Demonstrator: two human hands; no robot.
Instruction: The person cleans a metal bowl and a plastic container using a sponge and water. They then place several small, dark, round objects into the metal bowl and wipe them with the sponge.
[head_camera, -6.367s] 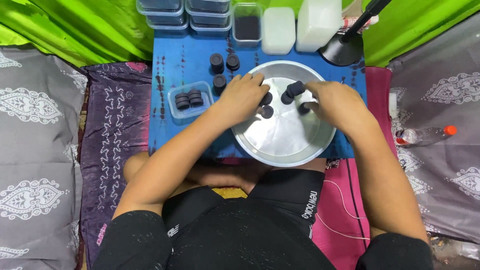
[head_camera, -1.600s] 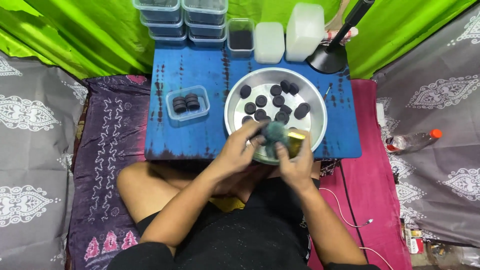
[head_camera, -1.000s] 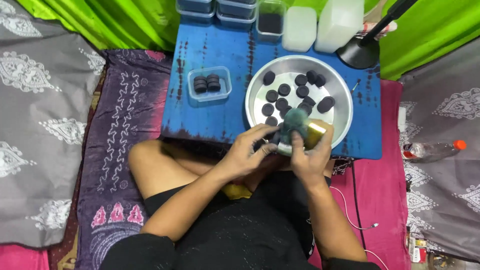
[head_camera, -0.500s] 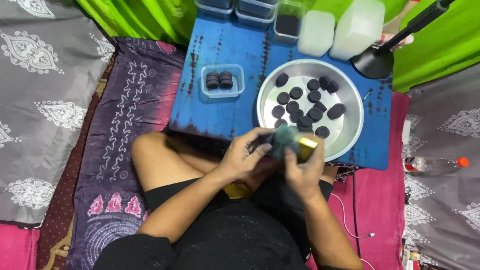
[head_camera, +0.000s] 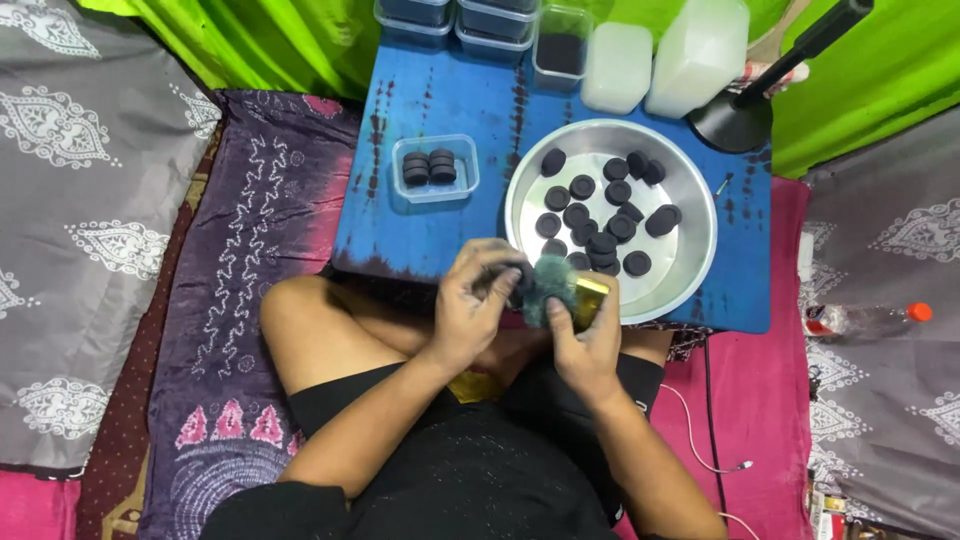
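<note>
A grey-green scrub pad (head_camera: 547, 285) is sitting between both hands, just over the near rim of the pan (head_camera: 700, 240). The right hand (head_camera: 585, 335) is gripping the pad along with a yellow piece (head_camera: 590, 300), mostly covered. The left hand (head_camera: 475, 305) is curling its fingers against the pad; whatever dark thing it is pinching is hidden. Black discs (head_camera: 600, 205) are lying in the pan, more in a clear tub (head_camera: 435, 168).
</note>
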